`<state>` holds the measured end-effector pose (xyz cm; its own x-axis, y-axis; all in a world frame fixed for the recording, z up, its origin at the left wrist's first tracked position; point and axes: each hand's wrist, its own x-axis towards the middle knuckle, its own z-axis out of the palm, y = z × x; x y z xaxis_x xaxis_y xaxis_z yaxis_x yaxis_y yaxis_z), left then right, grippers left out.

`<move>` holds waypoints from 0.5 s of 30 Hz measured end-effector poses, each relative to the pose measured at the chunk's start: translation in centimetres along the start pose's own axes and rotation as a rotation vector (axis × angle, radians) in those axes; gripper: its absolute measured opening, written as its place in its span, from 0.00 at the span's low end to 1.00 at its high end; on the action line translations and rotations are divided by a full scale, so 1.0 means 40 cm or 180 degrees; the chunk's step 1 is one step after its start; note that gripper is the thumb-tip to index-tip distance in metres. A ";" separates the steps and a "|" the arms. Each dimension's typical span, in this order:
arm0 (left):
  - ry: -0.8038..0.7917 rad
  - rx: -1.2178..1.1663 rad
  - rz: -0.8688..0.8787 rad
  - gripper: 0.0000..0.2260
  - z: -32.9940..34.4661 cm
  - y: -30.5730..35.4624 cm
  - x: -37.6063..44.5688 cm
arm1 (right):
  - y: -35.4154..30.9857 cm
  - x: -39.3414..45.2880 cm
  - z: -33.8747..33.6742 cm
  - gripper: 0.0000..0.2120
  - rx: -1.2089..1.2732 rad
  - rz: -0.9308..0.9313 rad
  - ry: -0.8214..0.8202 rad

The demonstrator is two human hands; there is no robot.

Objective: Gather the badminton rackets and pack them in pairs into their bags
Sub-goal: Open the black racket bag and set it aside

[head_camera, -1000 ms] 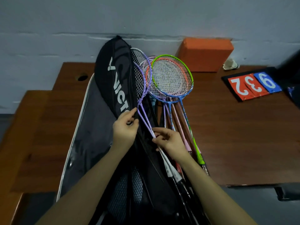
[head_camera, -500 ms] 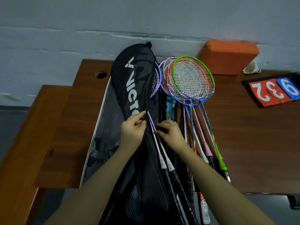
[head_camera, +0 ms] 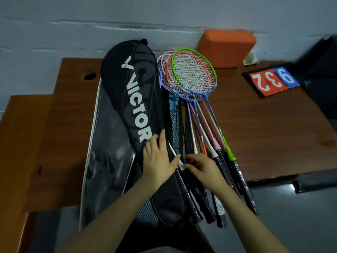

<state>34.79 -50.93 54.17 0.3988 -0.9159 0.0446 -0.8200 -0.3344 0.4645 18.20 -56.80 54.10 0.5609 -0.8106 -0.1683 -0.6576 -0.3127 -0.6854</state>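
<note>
Black bag, pair sliding home

Black fabric racket bag (head_camera: 135, 106) lies on the brown wooden tabletop (head_camera: 264, 134). Left hand (head_camera: 158, 159) presses flat on its edge; right hand (head_camera: 202, 167) pinches a white-collared shaft (head_camera: 175, 154). Feed both handles in straight. Loose coloured rackets (head_camera: 193, 73) wait beside it.

bag (head_camera: 131, 99): matt black cloth | table (head_camera: 264, 136): smooth brown wood | block (head_camera: 226, 48): matt orange foam
</note>
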 end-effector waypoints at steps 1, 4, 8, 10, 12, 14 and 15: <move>0.0033 0.0077 0.0013 0.39 0.012 0.007 -0.033 | 0.009 -0.018 0.000 0.16 -0.0108 -0.0034 -0.0040; 0.0203 0.0231 -0.0013 0.38 0.043 0.024 -0.123 | 0.034 -0.070 -0.001 0.18 -0.0307 -0.0178 -0.0198; 0.0119 0.0332 -0.0331 0.36 0.074 0.062 -0.205 | 0.051 -0.115 -0.006 0.23 -0.0196 -0.0259 -0.0390; 0.0016 0.0311 -0.0465 0.34 0.087 0.080 -0.215 | 0.051 -0.115 -0.005 0.24 -0.0129 -0.0220 -0.0440; -0.0192 0.0070 -0.0637 0.32 0.095 0.084 -0.206 | 0.045 -0.108 -0.001 0.25 0.0079 -0.0102 -0.0544; -0.0341 -0.0388 -0.0932 0.30 0.093 0.088 -0.198 | 0.036 -0.108 0.000 0.24 0.0352 -0.0044 -0.0592; -0.0321 -0.0604 -0.1032 0.29 0.090 0.089 -0.195 | 0.035 -0.109 0.003 0.23 0.0512 -0.0022 -0.0563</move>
<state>27.28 -45.78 52.28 0.5747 -0.7898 -0.2141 -0.5638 -0.5718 0.5960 14.89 -53.64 53.80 0.6538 -0.7049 -0.2749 -0.5728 -0.2236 -0.7886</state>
